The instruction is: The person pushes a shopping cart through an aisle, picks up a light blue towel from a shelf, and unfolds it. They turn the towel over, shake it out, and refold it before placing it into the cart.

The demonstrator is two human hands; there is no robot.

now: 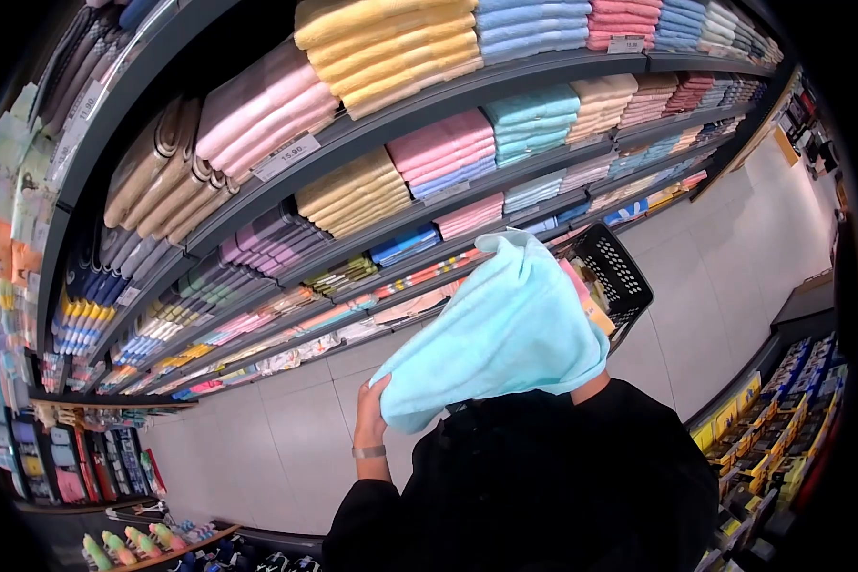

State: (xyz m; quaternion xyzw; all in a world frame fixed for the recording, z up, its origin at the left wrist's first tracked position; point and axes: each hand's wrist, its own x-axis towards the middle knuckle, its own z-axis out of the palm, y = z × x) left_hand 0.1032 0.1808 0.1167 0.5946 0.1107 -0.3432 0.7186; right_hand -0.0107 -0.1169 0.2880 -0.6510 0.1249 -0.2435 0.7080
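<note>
A light turquoise towel [510, 329] is spread out in front of my chest, partly unfolded, with a folded-over corner at its top. My left hand [371, 410] grips its lower left edge, the fingers running behind the cloth; a band [369, 452] circles that wrist. On the other side my right hand is covered by the towel, and only the right wrist [591, 387] shows below the cloth's edge. The fingers there are hidden. Just beyond the towel stands a black shopping basket [629, 276] with pink and yellowish items in it, partly covered by the cloth.
Long dark shelves [391, 100] hold folded towel stacks, among them yellow towels [391, 52], pink towels [267, 105] and turquoise towels [532, 124]. Price tags line the edges. Pale floor tiles [286, 439] lie below. At lower right is a rack of small packages [767, 448].
</note>
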